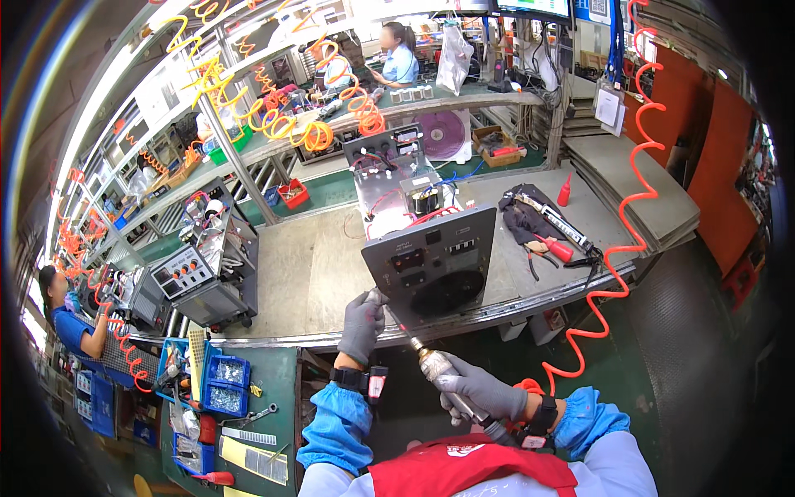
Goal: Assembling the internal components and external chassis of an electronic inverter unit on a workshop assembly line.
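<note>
My right hand (482, 388), in a grey glove, is wrapped round a pneumatic screwdriver (437, 365). The tool slants up and left, its thin bit toward the lower left corner of a dark panel (431, 263). At that corner is my grey-gloved left hand (362, 326), its fingers pinched together. Whatever lies between those fingertips is too small to make out. The panel stands upright as the near face of an open metal chassis (387, 184), which holds wires and electrical parts and sits on the workbench (302, 277).
Right of the chassis lie a dark cloth (526, 217), pliers (542, 258) and red bottles (564, 192). An orange coiled hose (598, 315) hangs at the right. Left are another machine (203, 277) and blue screw bins (226, 385). Other people (83, 331) work farther off.
</note>
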The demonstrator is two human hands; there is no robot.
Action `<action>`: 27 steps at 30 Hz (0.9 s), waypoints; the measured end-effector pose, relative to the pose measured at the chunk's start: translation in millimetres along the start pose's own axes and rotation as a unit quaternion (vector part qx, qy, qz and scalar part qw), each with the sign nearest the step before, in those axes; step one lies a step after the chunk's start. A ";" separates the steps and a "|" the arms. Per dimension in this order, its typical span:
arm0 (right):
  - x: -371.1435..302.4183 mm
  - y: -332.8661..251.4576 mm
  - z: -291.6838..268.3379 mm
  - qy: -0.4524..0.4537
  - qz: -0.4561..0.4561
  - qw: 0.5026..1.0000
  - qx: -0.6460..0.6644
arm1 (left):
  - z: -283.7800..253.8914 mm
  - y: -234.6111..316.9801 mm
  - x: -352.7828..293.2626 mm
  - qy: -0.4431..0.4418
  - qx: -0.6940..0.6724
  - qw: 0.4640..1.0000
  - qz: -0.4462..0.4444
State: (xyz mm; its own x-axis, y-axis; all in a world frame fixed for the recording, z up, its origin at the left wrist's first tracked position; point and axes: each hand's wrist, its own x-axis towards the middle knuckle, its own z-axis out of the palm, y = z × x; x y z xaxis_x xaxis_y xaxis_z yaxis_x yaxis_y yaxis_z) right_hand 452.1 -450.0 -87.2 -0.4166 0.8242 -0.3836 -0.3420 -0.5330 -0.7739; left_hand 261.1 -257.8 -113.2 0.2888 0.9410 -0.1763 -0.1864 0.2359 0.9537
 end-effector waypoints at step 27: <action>32.8 -15.8 6.8 0.118 -0.124 0.985 -0.033 | 50.7 -5.4 -79.0 -0.206 0.131 0.966 -0.091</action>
State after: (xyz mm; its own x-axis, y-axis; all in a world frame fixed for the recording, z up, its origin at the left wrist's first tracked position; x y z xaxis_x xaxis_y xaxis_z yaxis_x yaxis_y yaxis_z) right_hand 438.1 -415.8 -84.1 -0.1172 0.9533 -0.2785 -0.3494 -0.3021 -0.8869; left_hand 286.8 -345.7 -92.2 0.6528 0.7016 -0.2857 0.1303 0.2676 0.9547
